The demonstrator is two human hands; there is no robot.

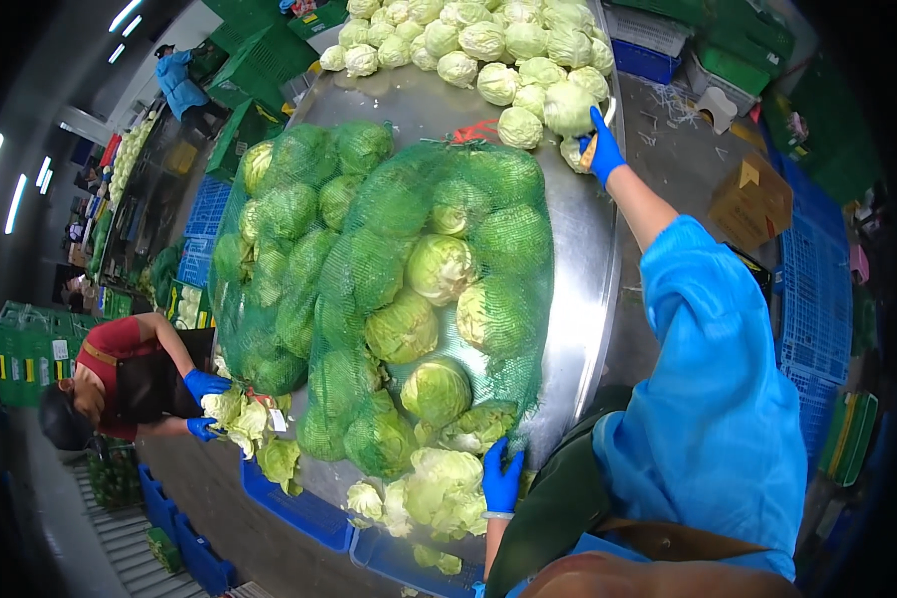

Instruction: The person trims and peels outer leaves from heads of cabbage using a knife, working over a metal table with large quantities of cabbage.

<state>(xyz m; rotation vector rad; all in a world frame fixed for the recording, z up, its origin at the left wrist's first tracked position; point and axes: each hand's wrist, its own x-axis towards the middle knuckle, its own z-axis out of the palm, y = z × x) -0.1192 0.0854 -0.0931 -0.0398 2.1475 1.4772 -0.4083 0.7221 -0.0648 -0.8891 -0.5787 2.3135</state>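
Observation:
At the far right of the table, my gloved right hand point(600, 149) reaches to a pale green cabbage point(568, 108), fingers curled against its side. The cabbage is slightly blurred. A small orange-tan thing point(588, 154) shows at that palm; its kind is unclear. Close to me, my gloved left hand point(501, 476) has its fingers apart beside loose cabbage leaves point(444, 488) at the table's near edge. A green mesh sack point(513, 234) full of cabbages lies before me, its near end by my left hand. Another filled mesh sack point(284, 214) lies to its left.
Many bare cabbages point(483, 40) are heaped at the far end of the metal table point(583, 299). On the left, a co-worker point(110, 369) in blue gloves handles cabbage leaves point(239, 414). Blue crates point(294, 503) stand below the near edge. A cardboard box point(750, 202) sits right.

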